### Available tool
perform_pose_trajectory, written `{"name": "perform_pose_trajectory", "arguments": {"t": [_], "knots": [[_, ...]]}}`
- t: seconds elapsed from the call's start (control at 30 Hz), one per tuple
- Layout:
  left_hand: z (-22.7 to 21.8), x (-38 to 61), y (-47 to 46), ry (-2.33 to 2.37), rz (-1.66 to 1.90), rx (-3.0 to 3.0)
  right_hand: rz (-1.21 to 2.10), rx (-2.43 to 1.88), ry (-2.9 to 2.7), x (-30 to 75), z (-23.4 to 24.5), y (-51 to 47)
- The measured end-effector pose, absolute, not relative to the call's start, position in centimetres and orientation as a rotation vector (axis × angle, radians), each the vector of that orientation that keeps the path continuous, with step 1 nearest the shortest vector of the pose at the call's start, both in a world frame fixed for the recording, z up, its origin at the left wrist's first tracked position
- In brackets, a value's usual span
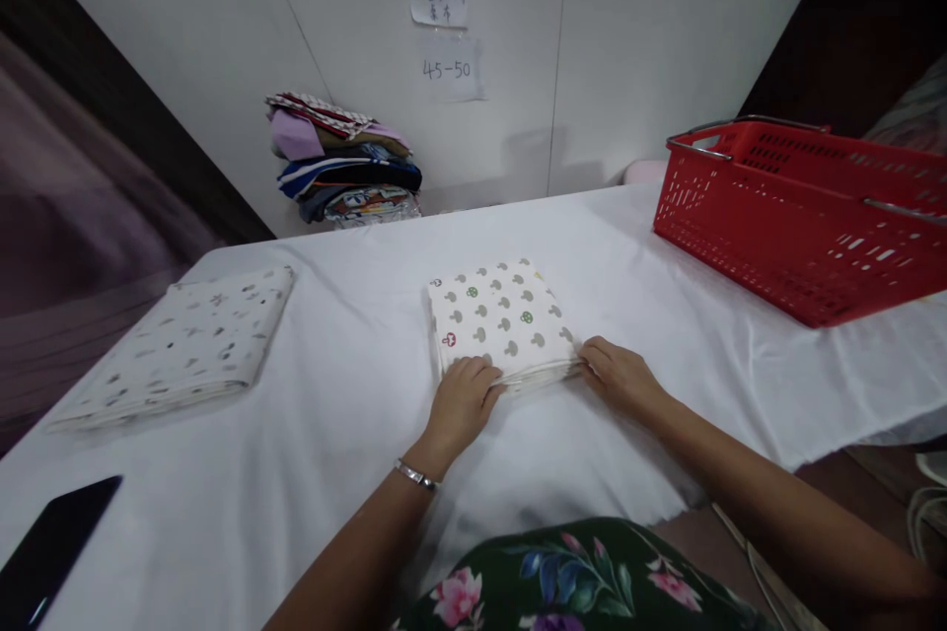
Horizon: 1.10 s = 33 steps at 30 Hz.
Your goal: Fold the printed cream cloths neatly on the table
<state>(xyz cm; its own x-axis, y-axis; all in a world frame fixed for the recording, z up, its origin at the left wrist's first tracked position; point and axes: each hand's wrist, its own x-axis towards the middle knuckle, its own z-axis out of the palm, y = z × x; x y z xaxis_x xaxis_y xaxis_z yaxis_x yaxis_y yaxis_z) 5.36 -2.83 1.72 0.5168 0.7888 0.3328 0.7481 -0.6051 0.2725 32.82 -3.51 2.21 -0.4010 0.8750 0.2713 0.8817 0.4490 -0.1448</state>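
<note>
Head view: folded cloth (503, 311) at the middle of the worktop (355, 335); right hand (619, 378) with its grip pinched on the near right corner; left hand (460, 404) over the near left corner, its grip partly hidden, so clamping cannot be told; second cloth (199, 335) at left, basket (784, 222) at far right; an uneven pull could skew the stacked layers.

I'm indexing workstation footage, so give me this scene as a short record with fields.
Surface: white-draped table
Left hand: at near left corner of folded white mushroom-print cloth
Right hand: fingers at that cloth's near right corner
Left side: folded white cloth with small scattered print; nearer, black rectangular phone
Right side: red plastic basket with metal handles
Beyond far edge: multicoloured fabric stack
Wall: white paper reading "45-50"
</note>
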Motion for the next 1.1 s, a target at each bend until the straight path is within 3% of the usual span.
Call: {"name": "perform_pose_trajectory", "arguments": {"t": [0.5,1.1], "knots": [[1.8,5.4,-3.3,1.363,0.666,2.623,-0.045,-1.218,-2.388,33.1,0.7,-2.8],[3.6,9.5,-1.6,1.378,0.488,2.647,0.124,-1.261,-2.415,31.3,3.6,-1.7]]}}
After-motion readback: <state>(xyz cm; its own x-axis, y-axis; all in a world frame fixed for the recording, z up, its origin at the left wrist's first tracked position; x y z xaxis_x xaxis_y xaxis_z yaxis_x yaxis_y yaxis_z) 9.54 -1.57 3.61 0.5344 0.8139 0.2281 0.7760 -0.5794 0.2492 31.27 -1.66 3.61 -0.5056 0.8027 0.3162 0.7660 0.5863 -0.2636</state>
